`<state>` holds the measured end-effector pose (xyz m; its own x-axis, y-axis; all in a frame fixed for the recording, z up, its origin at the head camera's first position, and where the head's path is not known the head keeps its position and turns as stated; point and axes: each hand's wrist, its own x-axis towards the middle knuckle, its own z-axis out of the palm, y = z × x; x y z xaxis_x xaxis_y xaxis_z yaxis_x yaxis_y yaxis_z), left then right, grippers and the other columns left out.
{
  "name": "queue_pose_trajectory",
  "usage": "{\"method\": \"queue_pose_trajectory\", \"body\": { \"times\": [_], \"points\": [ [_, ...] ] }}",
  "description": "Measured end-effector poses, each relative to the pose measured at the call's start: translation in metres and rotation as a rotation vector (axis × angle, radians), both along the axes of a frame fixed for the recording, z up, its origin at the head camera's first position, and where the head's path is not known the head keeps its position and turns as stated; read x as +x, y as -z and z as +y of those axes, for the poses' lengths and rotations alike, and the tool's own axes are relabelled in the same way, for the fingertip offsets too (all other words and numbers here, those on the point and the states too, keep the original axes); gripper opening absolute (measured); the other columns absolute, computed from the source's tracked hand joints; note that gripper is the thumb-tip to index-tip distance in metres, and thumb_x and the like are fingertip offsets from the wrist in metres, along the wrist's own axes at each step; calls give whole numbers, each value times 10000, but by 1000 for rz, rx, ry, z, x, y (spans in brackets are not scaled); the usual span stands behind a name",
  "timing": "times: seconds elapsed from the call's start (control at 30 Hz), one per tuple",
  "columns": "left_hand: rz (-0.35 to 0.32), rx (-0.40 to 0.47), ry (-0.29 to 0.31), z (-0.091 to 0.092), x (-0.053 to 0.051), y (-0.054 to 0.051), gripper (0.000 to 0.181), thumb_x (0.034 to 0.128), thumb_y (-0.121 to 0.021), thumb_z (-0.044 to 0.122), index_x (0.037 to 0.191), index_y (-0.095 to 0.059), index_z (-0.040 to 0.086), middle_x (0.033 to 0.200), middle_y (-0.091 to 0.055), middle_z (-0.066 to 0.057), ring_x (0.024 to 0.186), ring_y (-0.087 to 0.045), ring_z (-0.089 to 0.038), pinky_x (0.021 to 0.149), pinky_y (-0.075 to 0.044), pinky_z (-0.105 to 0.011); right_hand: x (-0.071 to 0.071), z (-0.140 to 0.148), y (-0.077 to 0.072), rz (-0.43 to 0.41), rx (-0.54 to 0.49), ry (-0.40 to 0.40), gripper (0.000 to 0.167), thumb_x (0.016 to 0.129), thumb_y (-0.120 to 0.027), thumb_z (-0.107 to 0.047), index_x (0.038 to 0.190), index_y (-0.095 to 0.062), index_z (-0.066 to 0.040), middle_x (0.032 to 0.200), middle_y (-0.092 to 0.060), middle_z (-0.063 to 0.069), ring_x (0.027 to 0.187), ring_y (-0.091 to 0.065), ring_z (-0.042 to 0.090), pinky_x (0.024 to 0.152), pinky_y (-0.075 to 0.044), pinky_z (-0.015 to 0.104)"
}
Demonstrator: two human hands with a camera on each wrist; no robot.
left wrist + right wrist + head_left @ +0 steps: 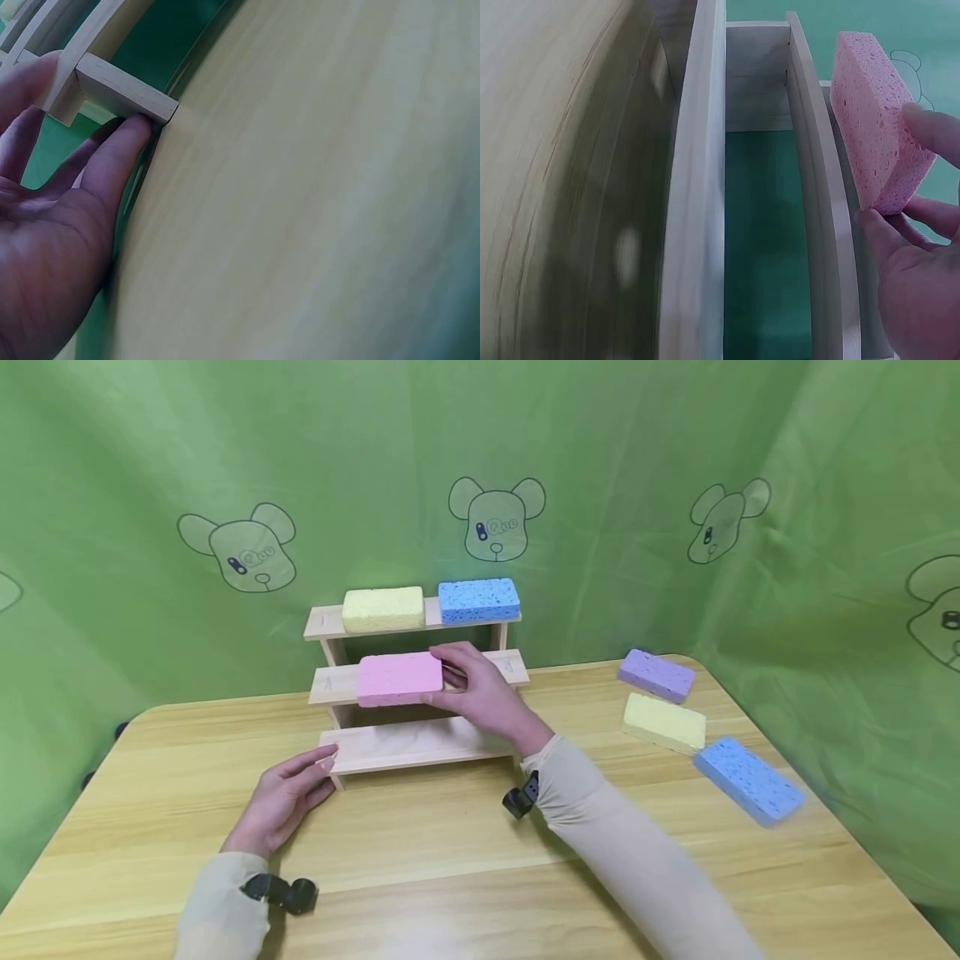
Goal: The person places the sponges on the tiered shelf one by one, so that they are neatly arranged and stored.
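Observation:
A pink sponge [401,679] is at the middle tier of a three-tier wooden shelf [420,745]. My right hand [487,689] pinches its right end, thumb on the near side and fingers on the far side. In the right wrist view, the same sponge [874,120] is beside the tier board; whether its whole underside touches the wood I cannot tell. My left hand [288,802] holds the left end of the bottom tier. Seen from the left wrist, fingers bear against the shelf's leg [124,88] and board edge.
On the top tier sit a yellow sponge [383,609] and a blue sponge [478,600]. Purple [656,675], yellow [664,722] and blue [748,780] sponges lie on the wooden table [420,877] at the right. A green curtain [600,468] hangs behind.

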<state>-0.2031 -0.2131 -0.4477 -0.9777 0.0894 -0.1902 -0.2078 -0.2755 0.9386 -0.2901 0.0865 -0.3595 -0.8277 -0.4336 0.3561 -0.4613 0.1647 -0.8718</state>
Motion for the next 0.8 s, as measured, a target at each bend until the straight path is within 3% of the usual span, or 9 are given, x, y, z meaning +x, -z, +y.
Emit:
{"method": "queue_pose_trajectory", "body": {
  "times": [0.3,0.53,0.8],
  "points": [
    [-5,10,-1,-1,0,-1,173,950,-657,75,1090,-731,144,1285,-567,-32,1093,-620,-140,991,-489,-326,-1,-11,-2,72,112,39,672,829,-785,-52,1401,-458,79,1374,-447,145,1280,-464,225,1065,-358,180],
    [-2,4,0,-1,0,0,177,951,-657,83,1101,-729,144,1307,-553,-46,1097,-619,-137,994,-486,-326,-1,-17,0,41,114,37,661,844,-769,-51,1407,-448,80,1392,-435,139,1300,-449,222,1072,-341,173],
    [-1,-2,1,0,0,0,192,960,-645,85,1132,-717,132,1392,-470,-114,1108,-612,-143,1008,-475,-335,-1,-23,1,89,204,71,679,850,-779,-115,1419,-449,57,1410,-438,119,1310,-431,219,1089,-307,166]
  ]
}}
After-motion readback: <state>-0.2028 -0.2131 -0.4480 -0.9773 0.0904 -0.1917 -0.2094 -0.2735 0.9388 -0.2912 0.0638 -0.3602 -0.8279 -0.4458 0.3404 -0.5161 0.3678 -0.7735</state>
